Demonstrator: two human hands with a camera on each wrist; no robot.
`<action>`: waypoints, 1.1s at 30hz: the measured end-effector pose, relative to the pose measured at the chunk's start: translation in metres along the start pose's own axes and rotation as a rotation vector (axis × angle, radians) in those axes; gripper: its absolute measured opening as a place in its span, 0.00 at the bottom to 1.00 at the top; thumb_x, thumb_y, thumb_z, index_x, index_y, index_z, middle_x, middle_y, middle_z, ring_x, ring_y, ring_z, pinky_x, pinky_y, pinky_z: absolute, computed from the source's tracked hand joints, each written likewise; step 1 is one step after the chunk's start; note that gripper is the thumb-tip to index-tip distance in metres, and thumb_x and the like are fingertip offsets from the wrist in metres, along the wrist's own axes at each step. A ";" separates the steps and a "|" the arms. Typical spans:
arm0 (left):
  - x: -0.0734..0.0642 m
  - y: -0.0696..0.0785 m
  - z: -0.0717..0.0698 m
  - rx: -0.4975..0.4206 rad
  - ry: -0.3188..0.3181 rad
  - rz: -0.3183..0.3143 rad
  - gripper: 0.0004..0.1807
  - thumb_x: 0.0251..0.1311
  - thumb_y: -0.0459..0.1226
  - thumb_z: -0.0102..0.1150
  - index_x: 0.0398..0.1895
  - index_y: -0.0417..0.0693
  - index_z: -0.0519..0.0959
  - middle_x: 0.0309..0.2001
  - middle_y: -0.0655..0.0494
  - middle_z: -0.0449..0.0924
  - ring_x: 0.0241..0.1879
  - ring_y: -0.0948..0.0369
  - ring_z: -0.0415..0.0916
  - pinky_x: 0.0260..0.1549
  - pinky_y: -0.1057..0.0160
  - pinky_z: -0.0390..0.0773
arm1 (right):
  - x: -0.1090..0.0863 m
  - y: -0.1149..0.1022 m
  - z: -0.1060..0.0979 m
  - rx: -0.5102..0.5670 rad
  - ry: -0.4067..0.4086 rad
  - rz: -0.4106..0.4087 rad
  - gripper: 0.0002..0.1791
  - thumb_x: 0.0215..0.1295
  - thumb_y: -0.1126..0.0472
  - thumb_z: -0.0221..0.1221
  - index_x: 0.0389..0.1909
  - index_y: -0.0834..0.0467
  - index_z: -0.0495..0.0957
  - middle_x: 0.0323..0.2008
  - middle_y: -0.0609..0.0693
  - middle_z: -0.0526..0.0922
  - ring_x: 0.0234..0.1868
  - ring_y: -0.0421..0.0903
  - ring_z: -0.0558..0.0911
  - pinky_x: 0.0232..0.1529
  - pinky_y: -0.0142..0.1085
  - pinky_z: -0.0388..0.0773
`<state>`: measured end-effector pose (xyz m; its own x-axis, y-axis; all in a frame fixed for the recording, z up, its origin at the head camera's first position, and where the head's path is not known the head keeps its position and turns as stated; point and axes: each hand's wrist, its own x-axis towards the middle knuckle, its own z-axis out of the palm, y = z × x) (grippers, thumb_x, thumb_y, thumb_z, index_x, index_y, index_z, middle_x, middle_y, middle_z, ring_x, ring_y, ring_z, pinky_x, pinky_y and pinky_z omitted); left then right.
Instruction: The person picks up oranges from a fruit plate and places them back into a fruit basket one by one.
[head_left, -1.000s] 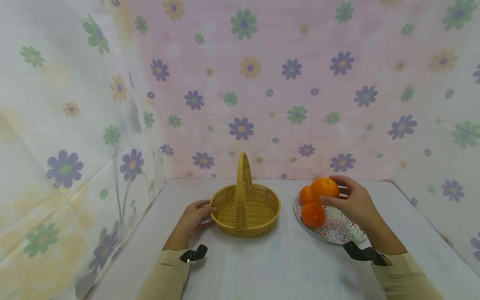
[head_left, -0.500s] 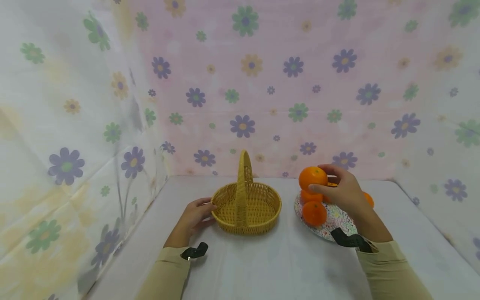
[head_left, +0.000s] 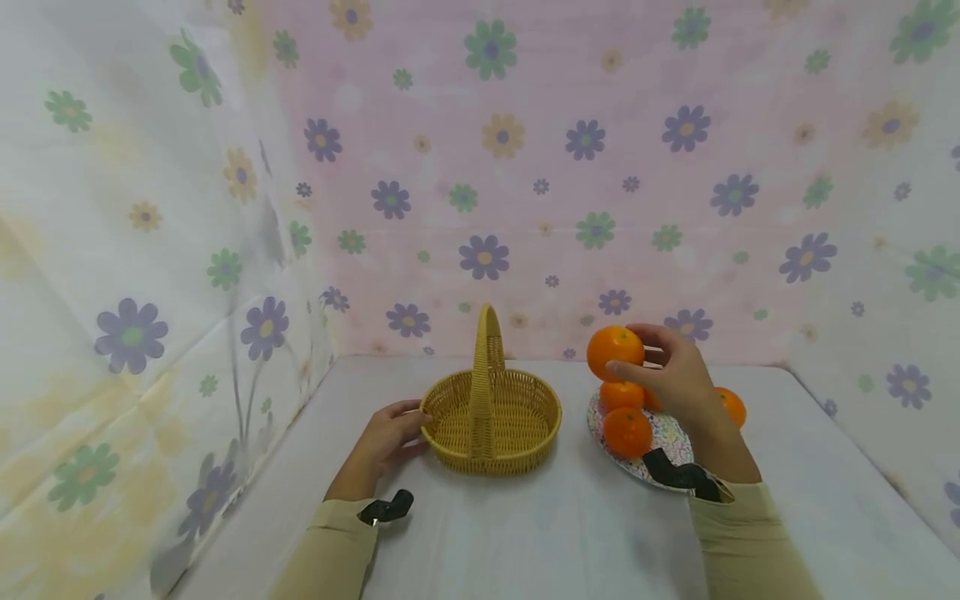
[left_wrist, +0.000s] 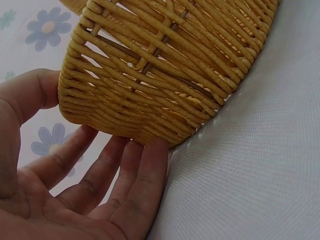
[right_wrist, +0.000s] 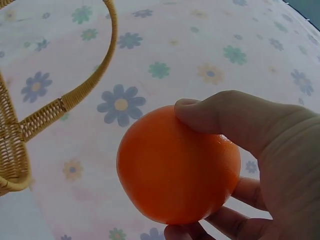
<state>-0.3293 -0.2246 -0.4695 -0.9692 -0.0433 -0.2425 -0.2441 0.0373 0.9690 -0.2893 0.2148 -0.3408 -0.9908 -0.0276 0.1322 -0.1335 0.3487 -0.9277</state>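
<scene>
My right hand holds an orange between thumb and fingers, up above the plate. In the right wrist view the thumb presses on the upper side of this orange and fingertips support it from below. At the left end of a yellow wicker basket is my left hand. Its thumb lies at the rim and its fingers bear on the outer wall of the basket. The basket stands upright on the table, and its interior shows only woven bottom.
A speckled plate right of the basket bears more oranges, partly hidden by my right hand. One orange shows at its right side. The basket's tall handle arches over its middle. Flowered cloth surrounds the white table.
My right hand has lifted the orange and carried it left, from over the plate's middle to its left edge. The left hand and the basket have stayed put.
</scene>
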 end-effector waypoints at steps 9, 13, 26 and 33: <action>0.001 -0.003 -0.001 -0.019 -0.016 0.002 0.31 0.61 0.40 0.69 0.69 0.48 0.75 0.61 0.43 0.79 0.54 0.53 0.83 0.55 0.49 0.86 | 0.005 0.004 0.026 -0.041 -0.028 0.003 0.47 0.55 0.38 0.75 0.73 0.47 0.68 0.70 0.52 0.72 0.65 0.57 0.75 0.59 0.52 0.84; 0.002 -0.003 -0.001 -0.031 -0.018 0.009 0.31 0.62 0.40 0.69 0.68 0.47 0.75 0.61 0.43 0.80 0.55 0.52 0.83 0.55 0.49 0.86 | 0.007 0.006 0.036 -0.038 -0.047 0.000 0.46 0.55 0.40 0.75 0.73 0.47 0.68 0.69 0.53 0.72 0.65 0.58 0.76 0.55 0.50 0.85; 0.004 -0.005 -0.002 -0.025 -0.015 0.012 0.29 0.62 0.40 0.68 0.67 0.47 0.75 0.61 0.43 0.80 0.56 0.52 0.83 0.54 0.50 0.87 | 0.008 0.009 0.056 -0.082 -0.071 -0.011 0.44 0.53 0.39 0.76 0.71 0.44 0.71 0.68 0.51 0.75 0.65 0.57 0.77 0.54 0.49 0.86; 0.005 -0.005 -0.004 -0.022 -0.025 0.009 0.29 0.62 0.40 0.69 0.67 0.48 0.76 0.62 0.44 0.80 0.57 0.52 0.83 0.53 0.51 0.87 | 0.008 0.013 0.071 -0.087 -0.103 -0.043 0.43 0.53 0.40 0.77 0.70 0.44 0.72 0.66 0.49 0.77 0.63 0.55 0.79 0.60 0.52 0.84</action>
<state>-0.3326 -0.2289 -0.4749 -0.9719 -0.0179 -0.2349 -0.2352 0.0152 0.9718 -0.3009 0.1522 -0.3768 -0.9817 -0.1387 0.1304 -0.1779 0.4251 -0.8875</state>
